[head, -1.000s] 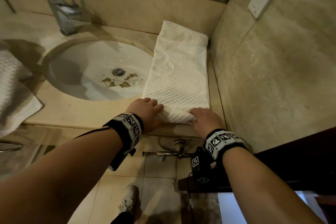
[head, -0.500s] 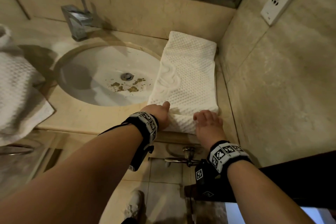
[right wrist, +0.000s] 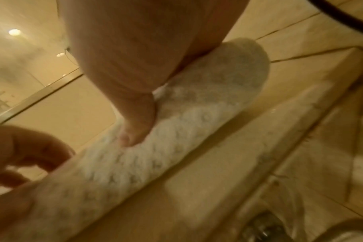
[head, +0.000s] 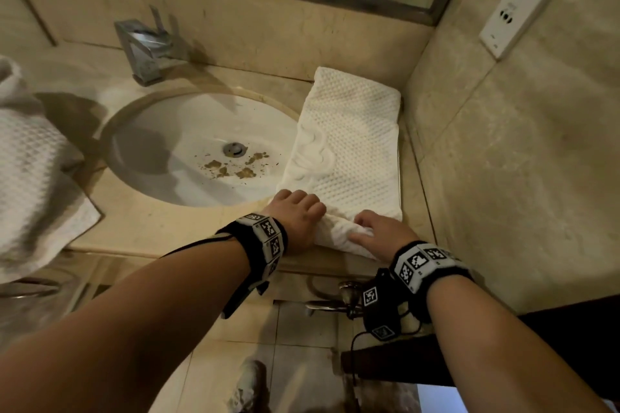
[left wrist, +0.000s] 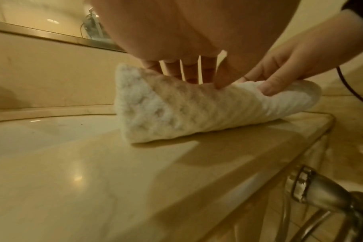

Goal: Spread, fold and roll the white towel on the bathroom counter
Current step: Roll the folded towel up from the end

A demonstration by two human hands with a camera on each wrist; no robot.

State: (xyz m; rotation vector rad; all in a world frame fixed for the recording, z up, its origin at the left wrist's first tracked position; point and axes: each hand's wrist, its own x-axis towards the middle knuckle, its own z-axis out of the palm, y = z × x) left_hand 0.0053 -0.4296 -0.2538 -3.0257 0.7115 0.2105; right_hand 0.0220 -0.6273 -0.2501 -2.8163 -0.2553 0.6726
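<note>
A white waffle-textured towel (head: 349, 151) lies folded into a long strip on the beige counter (head: 161, 228), right of the sink and running back to the wall. Its near end is turned over into a short roll (left wrist: 197, 113) at the counter's front edge. My left hand (head: 295, 214) curls over the roll's left part, fingers on top and thumb on the near side. My right hand (head: 382, 231) grips the right part, thumb (right wrist: 137, 121) pressed into the cloth. The roll (right wrist: 176, 131) lies under both palms.
A white round sink (head: 198, 151) with brown debris by the drain sits left of the towel, a chrome faucet (head: 147, 47) behind it. Another white towel (head: 30, 178) hangs at far left. A tiled wall (head: 503, 161) stands close on the right, a mirror behind.
Both hands went from lying flat on the towel's near edge to curling around it, and that edge has been turned over into a small roll.
</note>
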